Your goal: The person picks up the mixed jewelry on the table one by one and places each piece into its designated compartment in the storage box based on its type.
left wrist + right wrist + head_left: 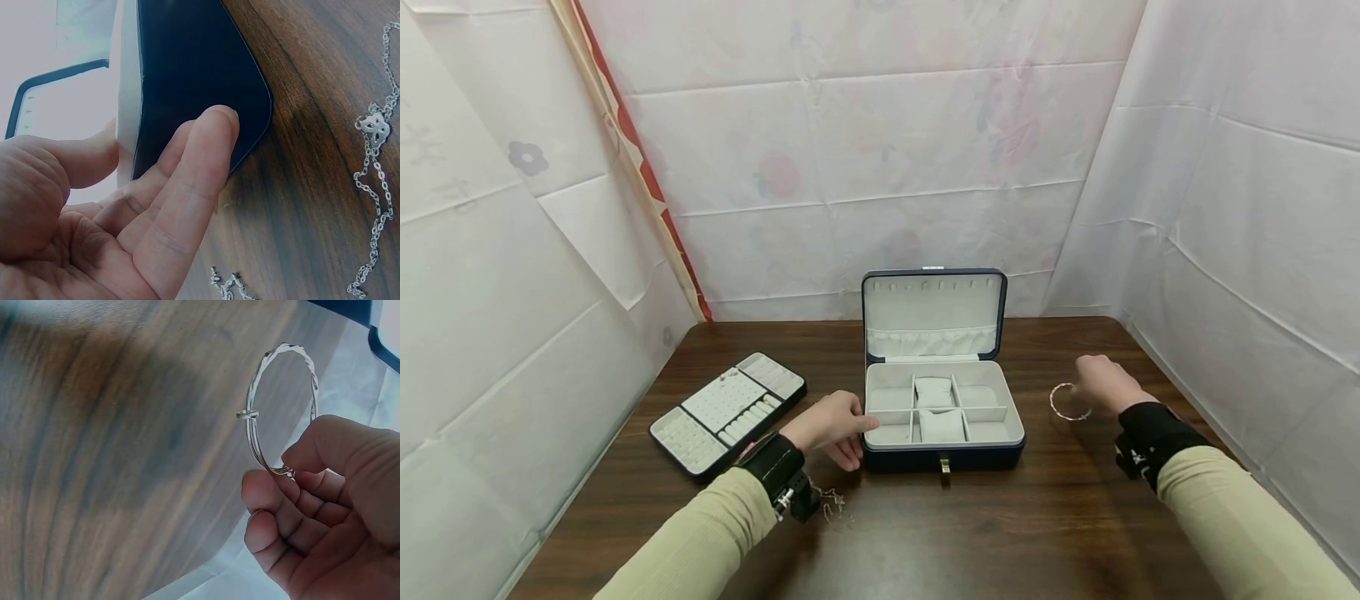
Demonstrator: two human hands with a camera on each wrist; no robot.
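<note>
A dark blue jewelry box [943,457] stands with its lid up, showing white compartments and two white cushions [934,392]. At its left wall is my left hand [835,429], thumb over the rim and fingers against the outer side; the left wrist view shows this wall [194,69] closely. Off to the right, my right hand [1105,383] pinches a silver bangle [1054,406] between thumb and fingers. In the right wrist view the bangle [251,431] has a twisted upper part and a small wrapped band, and hangs above the wooden table.
A jewelry tray [722,408] with white padded sections and ring rolls lies on the left of the table [985,533]. Silver chains [829,500] lie near my left wrist; one [375,131] has a pendant. White cloth walls [880,150] enclose the table.
</note>
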